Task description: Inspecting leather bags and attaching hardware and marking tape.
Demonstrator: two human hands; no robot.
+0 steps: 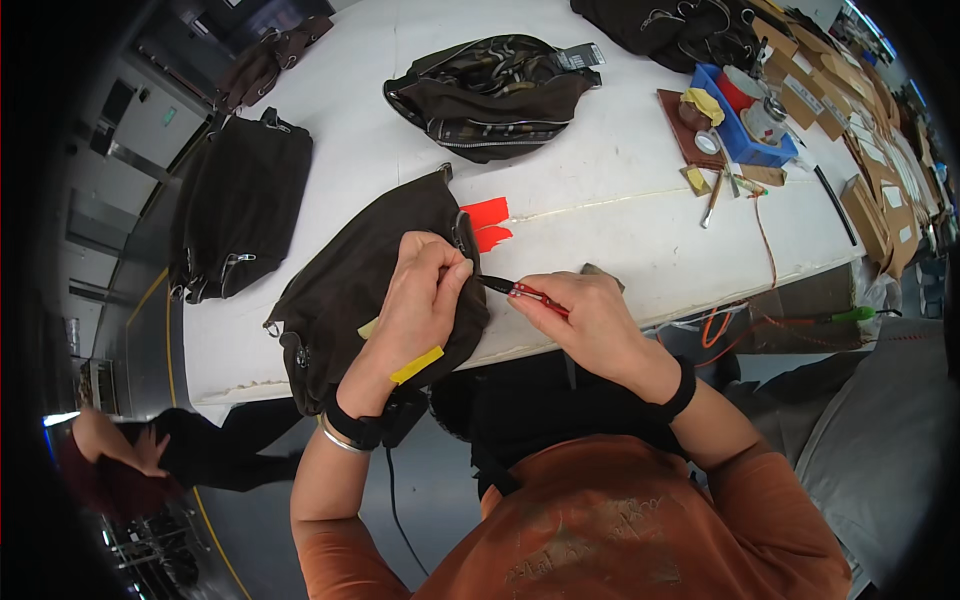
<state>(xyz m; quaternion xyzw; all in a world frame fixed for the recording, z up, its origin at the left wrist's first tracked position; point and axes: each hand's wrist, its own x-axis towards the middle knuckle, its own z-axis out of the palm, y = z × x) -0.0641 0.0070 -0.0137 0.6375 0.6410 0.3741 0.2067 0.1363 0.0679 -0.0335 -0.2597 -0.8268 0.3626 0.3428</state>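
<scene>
Position matters most here, and we reckon it from the dark bag, which lies on the worktop with its long axis slanting from lower left to upper right. The left hand is the nearer of the two hands: it lies over the bag's right half, thumb and fingertips pinched together at the bag's right end. The right hand is just off that end, closed around a red-handled tool whose narrow dark tip points left, toward the bag's edge and the pinch. We judge that this small gap between tip and edge is what the coming move turns on.

Beyond the bag's right end we see red strips; farther past it sits an open bag, and to its left another closed bag.

The left hand and wrist hide much of the bag's near side. We cannot tell what, if anything, is held in the pinch, and the tool's tip is perhaps touching the edge, though the view is too small to settle it. A pale yellow piece on the bag is partly covered by the left hand.
</scene>
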